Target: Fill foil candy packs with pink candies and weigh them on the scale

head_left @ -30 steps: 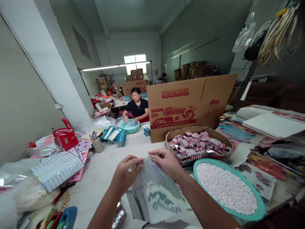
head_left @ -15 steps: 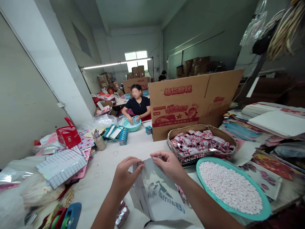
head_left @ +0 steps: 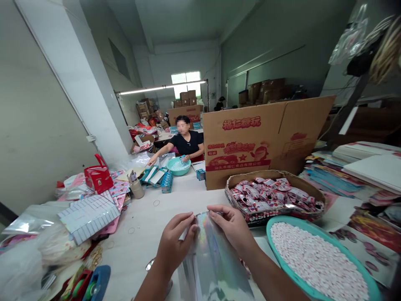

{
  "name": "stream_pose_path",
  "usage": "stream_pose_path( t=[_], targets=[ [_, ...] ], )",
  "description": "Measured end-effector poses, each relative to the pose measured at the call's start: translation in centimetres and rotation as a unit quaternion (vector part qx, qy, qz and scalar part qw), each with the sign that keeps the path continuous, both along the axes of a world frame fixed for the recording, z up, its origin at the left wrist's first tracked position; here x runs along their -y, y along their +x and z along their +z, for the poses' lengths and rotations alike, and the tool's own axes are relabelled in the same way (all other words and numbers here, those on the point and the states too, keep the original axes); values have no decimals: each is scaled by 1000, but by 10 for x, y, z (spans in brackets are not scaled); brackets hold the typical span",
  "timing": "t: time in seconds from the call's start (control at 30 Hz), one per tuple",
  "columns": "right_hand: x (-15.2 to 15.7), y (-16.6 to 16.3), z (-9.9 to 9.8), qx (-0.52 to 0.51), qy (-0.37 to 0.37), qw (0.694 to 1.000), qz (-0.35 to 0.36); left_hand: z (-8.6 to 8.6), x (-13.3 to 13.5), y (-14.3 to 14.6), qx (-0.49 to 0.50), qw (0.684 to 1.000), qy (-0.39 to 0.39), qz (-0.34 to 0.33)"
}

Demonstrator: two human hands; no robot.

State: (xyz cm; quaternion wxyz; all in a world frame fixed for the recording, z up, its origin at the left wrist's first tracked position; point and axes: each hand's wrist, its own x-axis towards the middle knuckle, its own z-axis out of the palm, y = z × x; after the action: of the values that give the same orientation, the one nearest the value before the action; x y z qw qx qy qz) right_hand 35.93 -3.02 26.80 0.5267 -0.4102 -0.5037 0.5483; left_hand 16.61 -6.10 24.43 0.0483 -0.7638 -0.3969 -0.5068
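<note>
Between my hands is a tall, shiny silvery folded sheet (head_left: 213,263), mirror-like with a rainbow sheen near its top. My left hand (head_left: 175,238) pinches its top left edge between thumb and fingers. The top right edge is held by my right hand (head_left: 232,228), thumb in front and fingers behind. Its lower end runs out of the frame. A small shiny metallic item (head_left: 150,264) lies partly hidden behind my left wrist. To the right of my right forearm is a turquoise basin (head_left: 270,228) full of small pale pieces.
Behind the basin stands an open carton (head_left: 230,196) of red-and-white wrapped packets. A large cardboard panel (head_left: 269,138) rises behind it. Tape dispensers (head_left: 97,284), plastic bags and printed sheets crowd the left. Across the table (head_left: 140,246), a co-worker (head_left: 188,142) sits at another turquoise basin (head_left: 178,172).
The silvery sheet has tilted, so the mirrored lettering on it has gone from sight. My hands still hold its top edge. The co-worker's arm now stretches out toward the blue boxes.
</note>
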Motion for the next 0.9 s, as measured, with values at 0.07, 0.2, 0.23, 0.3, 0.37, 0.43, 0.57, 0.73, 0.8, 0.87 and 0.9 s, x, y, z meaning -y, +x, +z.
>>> stream_pose_path(
  t=[0.07, 0.2, 0.23, 0.3, 0.37, 0.43, 0.57, 0.73, 0.8, 0.87, 0.9],
  targets=[
    [0, 1, -4, 3, -4, 1000, 3, -1, 2, 1, 3, 1000, -8, 0],
    [0, 2, -8, 24, 8, 1000, 7, -4, 8, 0, 13, 1000, -24, 1],
    [1, 2, -9, 31, 10, 999, 9, -5, 9, 0, 16, 1000, -25, 1],
    [2, 2, -8, 36, 5, 999, 15, -7, 12, -1, 25, 999, -21, 3],
    [3, 1, -8, 31, -9, 999, 20, -8, 14, 0, 38, 999, -25, 6],
    [3, 0, -9, 25, -31, 999, 26, -8, 17, 1, 53, 998, -35, 8],
    [1, -1, -14, 12, -65, 997, 38, -8, 22, 2, 61, 997, -47, 10],
    [-4, -6, -22, 7, -82, 996, 44, -10, 28, 2, 62, 998, -24, 9],
    [-5, -11, -24, 2, -90, 994, 60, -12, 30, 2, 69, 997, -25, 18],
    [-5, -17, -24, -6, -98, 992, 82, -14, 33, 1, 100, 993, -51, 33],
    [-5, -20, -24, -8, -99, 991, 93, -16, 34, 0, 126, 989, -71, 40]
  ],
)
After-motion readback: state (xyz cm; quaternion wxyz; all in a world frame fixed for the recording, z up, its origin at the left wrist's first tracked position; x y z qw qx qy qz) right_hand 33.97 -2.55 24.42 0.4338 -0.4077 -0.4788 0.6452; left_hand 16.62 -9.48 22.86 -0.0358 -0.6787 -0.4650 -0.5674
